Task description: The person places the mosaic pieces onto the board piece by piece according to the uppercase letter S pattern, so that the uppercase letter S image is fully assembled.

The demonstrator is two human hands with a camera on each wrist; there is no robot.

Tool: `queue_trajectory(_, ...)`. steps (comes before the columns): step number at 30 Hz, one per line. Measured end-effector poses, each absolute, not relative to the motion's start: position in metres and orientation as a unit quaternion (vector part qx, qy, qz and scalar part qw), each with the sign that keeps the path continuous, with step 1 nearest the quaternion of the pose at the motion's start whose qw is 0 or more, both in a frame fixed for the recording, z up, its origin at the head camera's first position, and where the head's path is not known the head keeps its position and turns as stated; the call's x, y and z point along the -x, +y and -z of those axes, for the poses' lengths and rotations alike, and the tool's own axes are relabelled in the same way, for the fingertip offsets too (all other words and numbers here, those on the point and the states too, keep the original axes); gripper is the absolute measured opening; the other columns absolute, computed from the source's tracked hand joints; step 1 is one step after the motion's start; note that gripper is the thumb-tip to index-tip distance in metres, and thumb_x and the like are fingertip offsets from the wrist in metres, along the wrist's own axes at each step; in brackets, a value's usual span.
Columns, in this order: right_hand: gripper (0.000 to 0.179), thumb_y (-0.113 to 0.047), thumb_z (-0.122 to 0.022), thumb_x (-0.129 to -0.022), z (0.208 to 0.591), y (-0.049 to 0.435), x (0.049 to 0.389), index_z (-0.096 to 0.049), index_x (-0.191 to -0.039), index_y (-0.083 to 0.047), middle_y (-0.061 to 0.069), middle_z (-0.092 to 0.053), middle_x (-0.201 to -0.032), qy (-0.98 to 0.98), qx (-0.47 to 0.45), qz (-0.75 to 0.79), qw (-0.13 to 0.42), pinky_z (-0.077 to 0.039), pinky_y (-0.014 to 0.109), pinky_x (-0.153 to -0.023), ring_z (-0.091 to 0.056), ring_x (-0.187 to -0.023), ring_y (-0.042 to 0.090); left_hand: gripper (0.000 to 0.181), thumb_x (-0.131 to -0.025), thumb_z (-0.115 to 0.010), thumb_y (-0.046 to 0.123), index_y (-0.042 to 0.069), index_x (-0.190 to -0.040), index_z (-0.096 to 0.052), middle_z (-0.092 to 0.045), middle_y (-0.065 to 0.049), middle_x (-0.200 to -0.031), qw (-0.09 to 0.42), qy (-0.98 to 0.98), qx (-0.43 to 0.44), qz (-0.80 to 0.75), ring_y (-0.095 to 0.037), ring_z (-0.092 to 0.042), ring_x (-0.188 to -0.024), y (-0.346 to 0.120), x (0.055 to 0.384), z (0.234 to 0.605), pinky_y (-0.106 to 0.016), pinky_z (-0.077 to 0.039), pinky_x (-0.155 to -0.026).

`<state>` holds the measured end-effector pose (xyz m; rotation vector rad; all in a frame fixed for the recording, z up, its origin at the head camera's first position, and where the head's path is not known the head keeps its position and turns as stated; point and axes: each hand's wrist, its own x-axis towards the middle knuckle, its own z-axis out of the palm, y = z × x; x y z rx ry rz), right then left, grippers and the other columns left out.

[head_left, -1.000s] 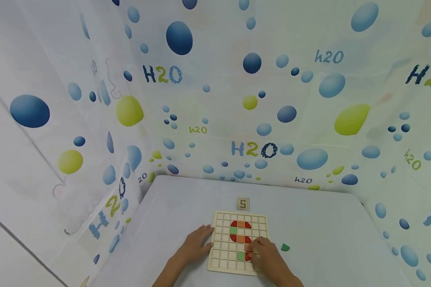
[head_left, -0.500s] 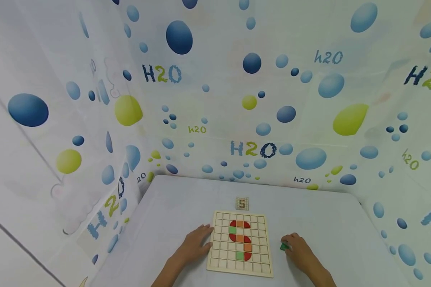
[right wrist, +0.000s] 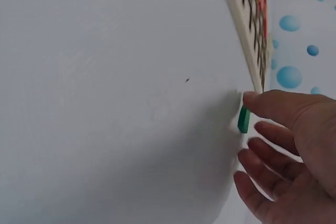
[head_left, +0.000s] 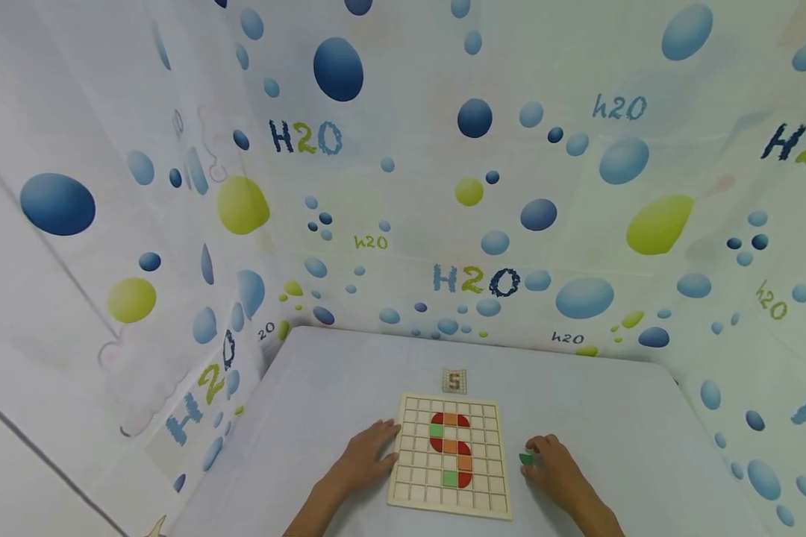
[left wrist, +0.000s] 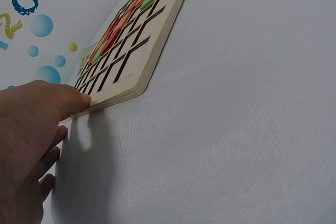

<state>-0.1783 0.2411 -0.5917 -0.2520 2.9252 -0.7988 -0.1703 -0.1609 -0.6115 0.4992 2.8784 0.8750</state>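
A pale wooden grid board point(head_left: 450, 509) lies flat on the table. Red, orange and light green tiles point(head_left: 450, 447) set in its squares form an S-like figure. My left hand point(head_left: 364, 461) rests along the board's left edge, fingers fairly straight; in the left wrist view the thumb point(left wrist: 76, 99) touches the rim. To the right of the board, my right hand point(head_left: 554, 471) pinches a dark green quarter-round tile point(head_left: 525, 459) between thumb and finger. In the right wrist view that green tile point(right wrist: 243, 120) shows at the thumb tip, the other fingers loosely bent.
A small card with a gridded S pattern point(head_left: 454, 381) lies just beyond the board's far edge. White cloth covers the table point(head_left: 591, 403). Curtains point(head_left: 403, 186) printed with bubbles and H2O lettering hang behind and at both sides.
My right hand has left the board, moved right to the green tile and taken hold of it, shifting it slightly left. An orange tile it covered now shows. The left hand stays put.
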Motion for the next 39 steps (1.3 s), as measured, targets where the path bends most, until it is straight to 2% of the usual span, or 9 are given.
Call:
queue_trajectory(4,0.027,-0.001,-0.082,-0.087,0.59,0.238,0.176,-0.067,-0.109,-0.007,0.0,-0.062,-0.102,0.953,0.094,0.283,0.053,-0.058,0.043,-0.093,-0.063,-0.098,0.016,0.057,-0.101,-0.067,0.029,0.009,-0.153,-0.054,-0.053,-0.015,-0.159,0.045,0.943,-0.163,-0.288,-0.042,-0.044,-0.15,-0.161,0.17,0.611,-0.063,-0.038,-0.121)
queue_trajectory(9,0.025,-0.004,-0.084,-0.085,0.59,0.235,0.173,-0.069,-0.104,-0.009,-0.002,-0.061,-0.097,0.958,0.098,0.267,0.035,-0.058,0.038,-0.087,-0.059,-0.092,0.012,0.057,-0.102,-0.067,0.031,0.01,-0.153,-0.053,-0.052,-0.014,-0.159,0.047,0.943,-0.161,-0.289,-0.042,-0.044,-0.15,-0.16,0.17,0.611,-0.063,-0.038,-0.121)
queue_trajectory(14,0.026,-0.004,-0.085,-0.085,0.592,0.234,0.172,-0.07,-0.106,-0.008,-0.002,-0.062,-0.098,0.959,0.096,0.265,0.029,-0.058,0.04,-0.089,-0.06,-0.093,0.013,0.057,-0.102,-0.067,0.03,0.01,-0.153,-0.054,-0.052,-0.015,-0.159,0.045,0.941,-0.158,-0.297,-0.043,-0.043,-0.15,-0.16,0.169,0.612,-0.064,-0.038,-0.121)
queue_trajectory(20,0.025,-0.002,-0.083,-0.086,0.593,0.231,0.175,-0.07,-0.107,-0.006,-0.001,-0.062,-0.1,0.957,0.099,0.271,0.033,-0.059,0.042,-0.091,-0.063,-0.096,0.015,0.055,-0.103,-0.065,0.032,0.009,-0.152,-0.055,-0.055,-0.018,-0.156,0.019,0.943,-0.174,-0.283,-0.046,-0.047,-0.147,-0.16,0.169,0.614,-0.067,-0.041,-0.117)
queue_trajectory(30,0.018,0.001,-0.08,-0.086,0.587,0.224,0.178,-0.072,-0.101,-0.004,0.001,-0.062,-0.097,0.953,0.101,0.284,0.038,-0.061,0.041,-0.086,-0.064,-0.092,0.016,0.058,-0.101,-0.069,0.03,0.01,-0.153,-0.054,-0.053,-0.014,-0.159,0.049,0.944,-0.158,-0.287,-0.042,-0.044,-0.15,-0.159,0.17,0.611,-0.063,-0.038,-0.121)
queue_trajectory(39,0.017,0.001,-0.077,-0.088,0.577,0.213,0.182,-0.073,-0.103,-0.006,0.0,-0.062,-0.099,0.948,0.092,0.304,0.032,-0.06,0.044,-0.093,-0.065,-0.098,0.017,0.056,-0.101,-0.069,0.029,0.01,-0.152,-0.054,-0.053,-0.014,-0.159,0.046,0.945,-0.161,-0.28,-0.042,-0.045,-0.15,-0.159,0.169,0.61,-0.062,-0.039,-0.121)
